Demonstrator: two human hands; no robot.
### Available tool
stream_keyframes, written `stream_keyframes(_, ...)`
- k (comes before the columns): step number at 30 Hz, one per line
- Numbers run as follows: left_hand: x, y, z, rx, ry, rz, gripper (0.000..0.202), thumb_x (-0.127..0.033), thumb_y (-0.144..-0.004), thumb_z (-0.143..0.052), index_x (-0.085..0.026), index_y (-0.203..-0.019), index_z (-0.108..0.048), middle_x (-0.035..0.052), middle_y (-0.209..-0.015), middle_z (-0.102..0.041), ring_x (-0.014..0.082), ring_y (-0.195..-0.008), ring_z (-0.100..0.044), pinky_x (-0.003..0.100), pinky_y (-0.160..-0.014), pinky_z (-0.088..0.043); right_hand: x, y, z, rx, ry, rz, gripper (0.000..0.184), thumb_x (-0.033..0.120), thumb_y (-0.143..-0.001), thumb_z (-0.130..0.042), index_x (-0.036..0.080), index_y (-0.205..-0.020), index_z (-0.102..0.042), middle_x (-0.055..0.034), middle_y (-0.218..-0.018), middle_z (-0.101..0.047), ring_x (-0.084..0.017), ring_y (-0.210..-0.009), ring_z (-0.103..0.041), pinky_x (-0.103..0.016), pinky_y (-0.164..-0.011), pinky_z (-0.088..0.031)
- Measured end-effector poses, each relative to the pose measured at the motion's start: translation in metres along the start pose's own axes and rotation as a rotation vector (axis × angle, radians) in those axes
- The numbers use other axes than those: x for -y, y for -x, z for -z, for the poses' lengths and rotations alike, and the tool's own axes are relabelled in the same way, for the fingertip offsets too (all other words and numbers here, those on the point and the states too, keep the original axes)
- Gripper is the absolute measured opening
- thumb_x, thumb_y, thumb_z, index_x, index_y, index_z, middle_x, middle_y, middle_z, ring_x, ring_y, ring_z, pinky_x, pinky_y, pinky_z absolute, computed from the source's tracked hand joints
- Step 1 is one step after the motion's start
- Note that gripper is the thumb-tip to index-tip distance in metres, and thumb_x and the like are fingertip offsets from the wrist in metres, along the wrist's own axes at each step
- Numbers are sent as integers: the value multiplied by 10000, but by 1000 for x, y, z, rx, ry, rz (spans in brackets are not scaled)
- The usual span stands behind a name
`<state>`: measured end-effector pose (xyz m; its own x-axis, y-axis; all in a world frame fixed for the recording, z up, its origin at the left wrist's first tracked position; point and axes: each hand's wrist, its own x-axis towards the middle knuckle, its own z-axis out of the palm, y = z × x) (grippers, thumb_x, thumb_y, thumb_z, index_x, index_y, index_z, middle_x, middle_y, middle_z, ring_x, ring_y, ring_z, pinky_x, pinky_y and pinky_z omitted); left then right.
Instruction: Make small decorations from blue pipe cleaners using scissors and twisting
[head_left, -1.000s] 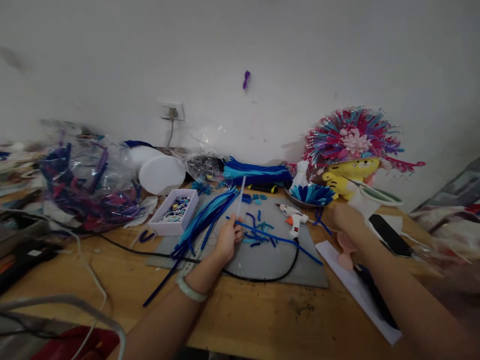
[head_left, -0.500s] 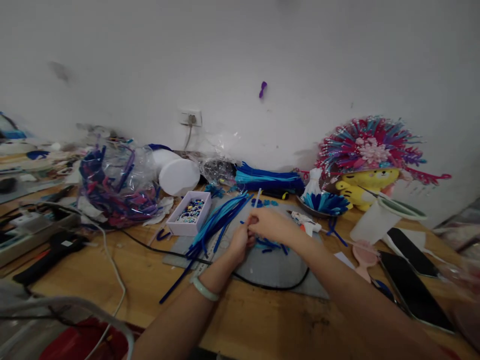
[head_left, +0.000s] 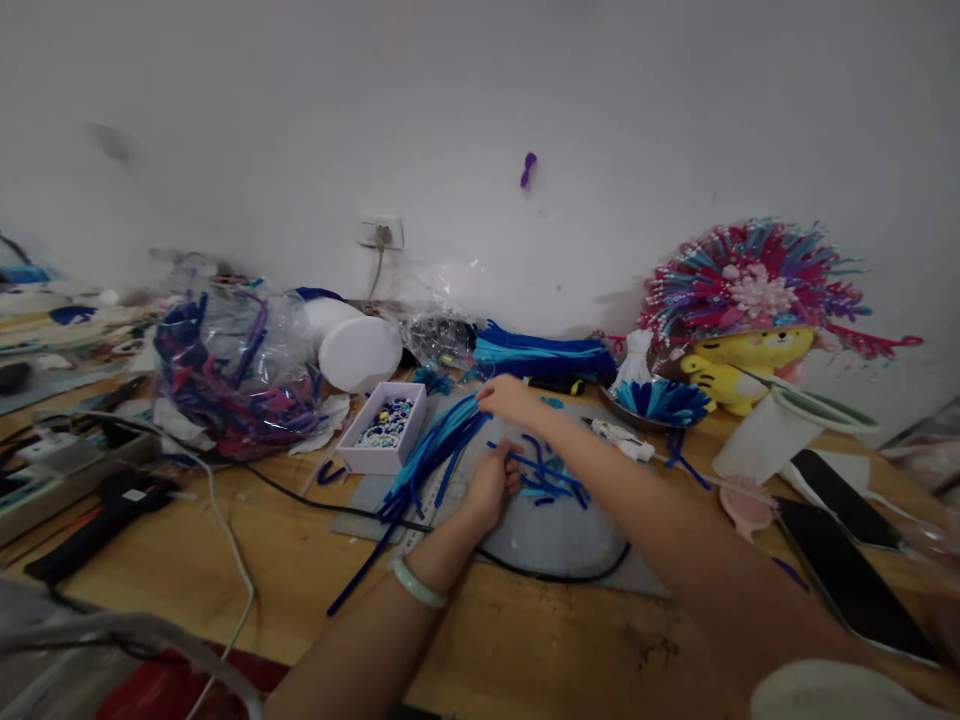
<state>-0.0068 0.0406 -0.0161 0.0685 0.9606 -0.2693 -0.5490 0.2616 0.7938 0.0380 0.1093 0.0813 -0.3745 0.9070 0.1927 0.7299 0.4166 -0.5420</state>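
My left hand (head_left: 493, 483) rests on the grey mat (head_left: 559, 545), its fingers curled round a dark blue pipe cleaner (head_left: 551, 472) that runs off to the right. A pale green bangle (head_left: 417, 584) sits on that wrist. My right hand (head_left: 504, 397) reaches across over the left one, to the top end of a bundle of light and dark blue pipe cleaners (head_left: 431, 452). Its fingers are pinched together on the bundle's tip. Short blue cut pieces (head_left: 541, 488) lie beside my left hand.
A white box of beads (head_left: 381, 427) and a plastic bag of pipe cleaners (head_left: 229, 372) stand left of the mat. A glue gun (head_left: 619, 438), a white cup (head_left: 772, 436), two phones (head_left: 851, 578) and a yellow plush under a spiky headdress (head_left: 754, 290) are on the right. A black cable (head_left: 559, 575) crosses the mat.
My right hand came from the far right over to my left hand, then moved up and left onto the bundle's tip. The white stick held by my left hand is no longer visible.
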Motion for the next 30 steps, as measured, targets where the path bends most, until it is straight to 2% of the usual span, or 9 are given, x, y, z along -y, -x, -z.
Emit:
stream_keyframes(3,-3,0,2,-139,91,-109,173,-308,-777,-406,-175,-667,-420,-113,-377,-233,33,-296,-216,161,-352,-183,-14,-12,43,53,35,-68,191,121,-674,-560,95,-827,-671,-47,-653,-644,-102,-553,-543,-198,-540,-399)
stream_keyframes(6,-11,2,7,-130,66,-118,178,-337,-745,-465,-174,-680,-438,-112,-381,-247,28,-296,-218,152,-343,-169,-38,-17,74,83,48,-129,227,143,-659,-582,111,-867,-667,-44,-684,-648,-99,-553,-541,-194,-532,-403)
stream_keyframes(11,-19,7,14,-120,41,-29,204,-343,-745,-459,-163,-651,-440,-120,-377,-181,19,-285,-153,151,-329,-116,-74,12,62,436,187,-117,171,161,-645,-603,142,-797,-680,-16,-636,-644,-132,-603,-568,-204,-560,-392)
stream_keyframes(15,-15,11,10,-63,-40,-61,241,-383,-731,-490,-151,-667,-471,-117,-390,-197,15,-298,-166,147,-334,-110,-75,49,33,231,193,-27,307,308,-827,-396,146,-749,-645,-46,-716,-640,-143,-666,-560,-226,-588,-374)
stream_keyframes(17,-13,12,3,-57,-70,-118,258,-400,-726,-502,-148,-678,-478,-114,-396,-215,15,-311,-184,145,-340,-125,-68,71,21,251,33,46,327,354,-845,-361,162,-793,-620,-30,-720,-634,-128,-663,-559,-217,-589,-376)
stream_keyframes(19,-12,13,-9,-27,-84,-174,272,-418,-715,-523,-150,-700,-477,-109,-410,-246,18,-327,-213,146,-347,-145,-62,94,10,268,-98,42,243,324,-833,-400,176,-874,-588,-14,-726,-637,-113,-630,-558,-205,-560,-374)
stream_keyframes(21,-10,14,-22,50,-96,-202,276,-421,-695,-558,-164,-730,-462,-101,-438,-297,22,-347,-259,147,-357,-168,-59,114,4,133,-69,-7,221,275,-844,-382,175,-874,-578,-22,-731,-638,-118,-637,-558,-213,-566,-370)
stream_keyframes(25,1,17,-39,166,-81,-208,277,-424,-709,-552,-191,-725,-404,-100,-467,-312,22,-354,-267,145,-363,-174,-67,138,6,-126,136,-68,240,268,-855,-370,193,-908,-592,-48,-840,-650,-152,-760,-572,-242,-633,-366)
stream_keyframes(30,15,26,-33,225,-88,-101,267,-414,-726,-539,-193,-728,-390,-100,-466,-315,21,-337,-229,141,-350,-153,-78,148,13,-116,254,-95,281,341,-851,-388,217,-839,-640,-33,-846,-667,-152,-804,-577,-231,-651,-356)
